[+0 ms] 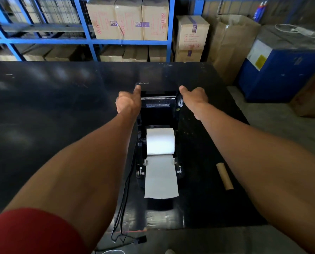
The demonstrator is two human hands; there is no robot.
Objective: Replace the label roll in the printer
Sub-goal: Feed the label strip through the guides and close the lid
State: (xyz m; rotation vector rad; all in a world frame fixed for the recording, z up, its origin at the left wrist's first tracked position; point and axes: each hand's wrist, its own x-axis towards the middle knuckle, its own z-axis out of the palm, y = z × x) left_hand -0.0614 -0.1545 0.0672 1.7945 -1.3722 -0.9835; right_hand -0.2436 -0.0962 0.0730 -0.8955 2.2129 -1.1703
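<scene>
Both hands, the left hand (128,102) and the right hand (195,97), hold the raised printer lid (157,79) by its sides, above the white label roll (160,141) inside the printer (178,129).

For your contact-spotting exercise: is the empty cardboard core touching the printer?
Apart. In the head view the cardboard core lies on the table right of the printer, with bare dark tabletop between them.

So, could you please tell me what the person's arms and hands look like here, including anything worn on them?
Both forearms are bare. The left hand and right hand show no gloves, and no rings or watch can be seen. The only clothing in view is a red short sleeve on the left upper arm. The right arm shows no sleeve in frame.
</scene>
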